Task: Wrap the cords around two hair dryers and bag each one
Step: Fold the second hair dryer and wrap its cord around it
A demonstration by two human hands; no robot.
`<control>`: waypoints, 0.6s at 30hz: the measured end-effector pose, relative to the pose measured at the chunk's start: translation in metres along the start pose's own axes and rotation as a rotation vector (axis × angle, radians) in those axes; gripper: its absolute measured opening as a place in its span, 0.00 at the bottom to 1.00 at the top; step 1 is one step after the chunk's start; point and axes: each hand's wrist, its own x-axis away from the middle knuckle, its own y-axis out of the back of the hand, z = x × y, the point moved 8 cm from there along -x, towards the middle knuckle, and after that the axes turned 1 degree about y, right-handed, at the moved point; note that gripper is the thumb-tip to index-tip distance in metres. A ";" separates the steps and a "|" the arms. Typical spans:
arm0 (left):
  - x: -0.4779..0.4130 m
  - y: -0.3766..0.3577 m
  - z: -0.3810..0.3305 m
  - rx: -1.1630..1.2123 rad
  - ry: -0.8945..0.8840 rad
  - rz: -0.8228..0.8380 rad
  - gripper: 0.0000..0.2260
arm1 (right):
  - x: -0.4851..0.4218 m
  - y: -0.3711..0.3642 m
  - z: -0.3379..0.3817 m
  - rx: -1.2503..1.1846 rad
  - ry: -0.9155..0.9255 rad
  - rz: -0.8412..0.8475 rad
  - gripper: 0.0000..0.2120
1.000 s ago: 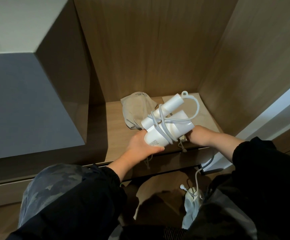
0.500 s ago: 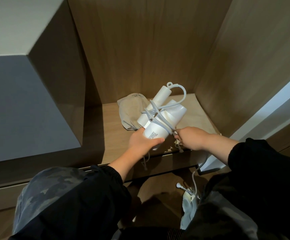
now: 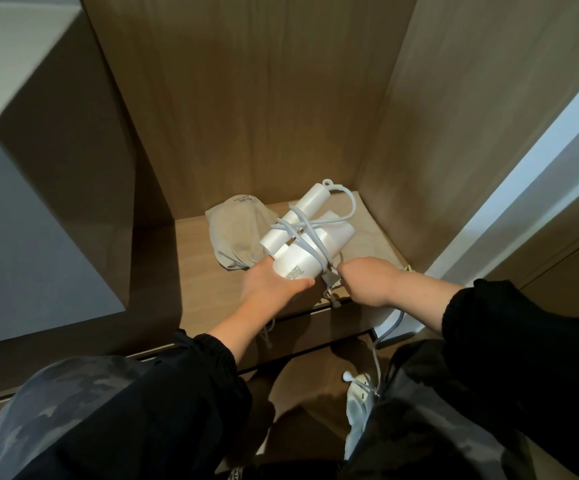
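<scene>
A white hair dryer [image 3: 303, 249] with a folded handle is held above the wooden shelf [image 3: 198, 271], its grey cord [image 3: 310, 237] wound several times round body and handle. My left hand [image 3: 274, 285] grips the dryer's near end from below. My right hand [image 3: 367, 282] pinches the cord just right of the dryer. The loose end of the cord [image 3: 390, 329] hangs down from that hand toward the floor. A beige drawstring bag [image 3: 236, 233] lies on the shelf behind the dryer. A flat beige bag [image 3: 367, 233] lies under the dryer to the right.
The shelf sits in a wooden alcove with a back panel [image 3: 246, 98] and a side wall [image 3: 471, 116]. A grey cabinet block [image 3: 31, 220] stands at the left. Below the shelf edge, a white object with a cord [image 3: 357, 403] rests near my knees.
The dryer has tilted and moved slightly away over the shelf. My right hand slid from the dryer's right end to the near side, pulling the cord round the body.
</scene>
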 end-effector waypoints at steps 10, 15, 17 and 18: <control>-0.008 0.009 -0.001 -0.235 -0.017 0.007 0.30 | 0.014 0.021 0.000 0.023 0.058 -0.132 0.08; -0.010 0.016 -0.017 -0.332 -0.125 -0.014 0.30 | 0.019 0.030 -0.011 -0.097 0.009 -0.134 0.11; -0.011 0.019 -0.021 -0.334 -0.150 -0.014 0.29 | 0.022 0.037 -0.015 -0.148 -0.014 -0.139 0.11; -0.012 0.020 -0.022 -0.340 -0.160 -0.012 0.29 | 0.023 0.041 -0.018 -0.167 -0.025 -0.146 0.11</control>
